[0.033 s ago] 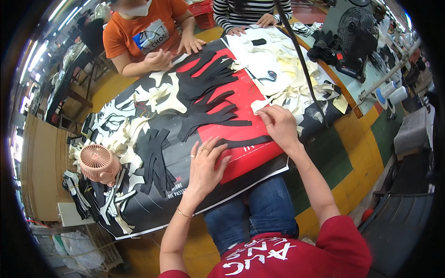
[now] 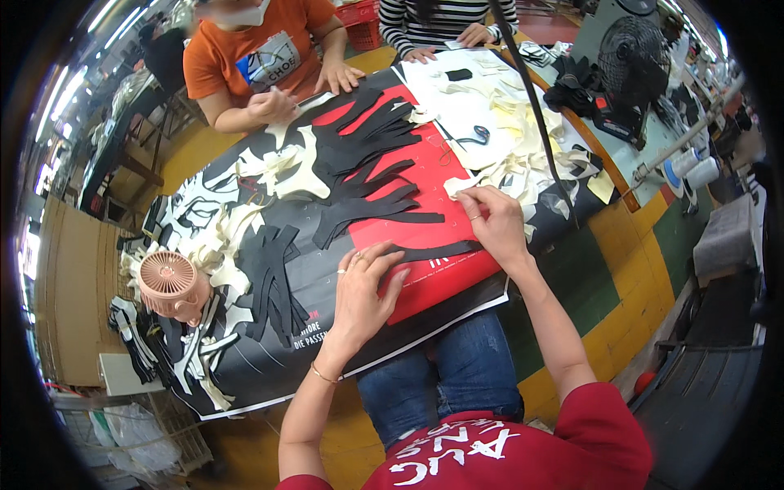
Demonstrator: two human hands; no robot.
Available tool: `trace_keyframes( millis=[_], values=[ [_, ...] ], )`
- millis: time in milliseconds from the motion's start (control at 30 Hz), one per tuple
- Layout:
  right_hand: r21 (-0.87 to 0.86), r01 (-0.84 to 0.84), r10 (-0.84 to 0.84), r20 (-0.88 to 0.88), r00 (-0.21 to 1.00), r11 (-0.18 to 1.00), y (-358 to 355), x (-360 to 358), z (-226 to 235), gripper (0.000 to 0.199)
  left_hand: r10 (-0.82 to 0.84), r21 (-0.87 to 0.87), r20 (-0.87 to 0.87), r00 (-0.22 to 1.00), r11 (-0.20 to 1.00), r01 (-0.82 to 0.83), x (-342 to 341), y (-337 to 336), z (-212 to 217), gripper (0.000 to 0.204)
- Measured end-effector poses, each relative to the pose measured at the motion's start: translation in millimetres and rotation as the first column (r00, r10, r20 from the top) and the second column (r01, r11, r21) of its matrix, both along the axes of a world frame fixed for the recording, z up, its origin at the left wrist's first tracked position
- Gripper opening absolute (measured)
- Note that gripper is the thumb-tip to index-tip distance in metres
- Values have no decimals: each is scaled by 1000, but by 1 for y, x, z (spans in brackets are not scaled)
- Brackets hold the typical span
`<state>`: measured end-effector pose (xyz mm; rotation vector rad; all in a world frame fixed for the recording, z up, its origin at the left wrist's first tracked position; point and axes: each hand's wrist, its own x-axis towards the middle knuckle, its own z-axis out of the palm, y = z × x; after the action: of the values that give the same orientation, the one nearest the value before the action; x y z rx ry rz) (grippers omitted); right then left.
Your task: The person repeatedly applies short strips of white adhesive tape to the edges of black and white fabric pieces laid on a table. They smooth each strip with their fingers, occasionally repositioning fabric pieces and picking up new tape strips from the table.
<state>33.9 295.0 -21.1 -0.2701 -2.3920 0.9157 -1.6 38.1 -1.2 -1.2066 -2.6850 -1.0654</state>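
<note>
A black fabric strip (image 2: 437, 251) lies on the red part of the covered table, close to its near edge. My left hand (image 2: 366, 286) rests at the strip's left end, fingers spread and holding nothing. Beyond the strip's right end, my right hand (image 2: 496, 224) has its thumb and forefinger closed at the tip of a cream fabric piece (image 2: 456, 187), beside the cream pile (image 2: 523, 159). More black strips (image 2: 371, 208) lie in an overlapping row farther away. Another bunch of black strips (image 2: 273, 282) is left of my left hand.
A pink fan (image 2: 171, 286) stands at the table's left end by white and cream scraps. Dark scissors (image 2: 474, 135) lie on white sheets. Across the table, a person in orange (image 2: 253, 61) and one in stripes (image 2: 437, 33) have hands on it. A dark cable (image 2: 535, 114) hangs at right.
</note>
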Motion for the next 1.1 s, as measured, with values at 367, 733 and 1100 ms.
trace_keyframes(
  millis=[367, 733, 1100],
  values=[
    [-149, -39, 36, -22, 999, 988, 5, 5, 21, 22, -187, 391, 750, 634, 899, -198, -45, 122, -4, 32],
    [37, -184, 183, 19, 983, 982, 11, 11, 20, 19, -160, 391, 769, 619, 884, -258, -54, 126, -18, 25],
    [106, -176, 173, 33, 984, 979, 15, 5, 21, 18, -143, 386, 729, 670, 893, -230, -52, 124, -14, 27]
  ],
)
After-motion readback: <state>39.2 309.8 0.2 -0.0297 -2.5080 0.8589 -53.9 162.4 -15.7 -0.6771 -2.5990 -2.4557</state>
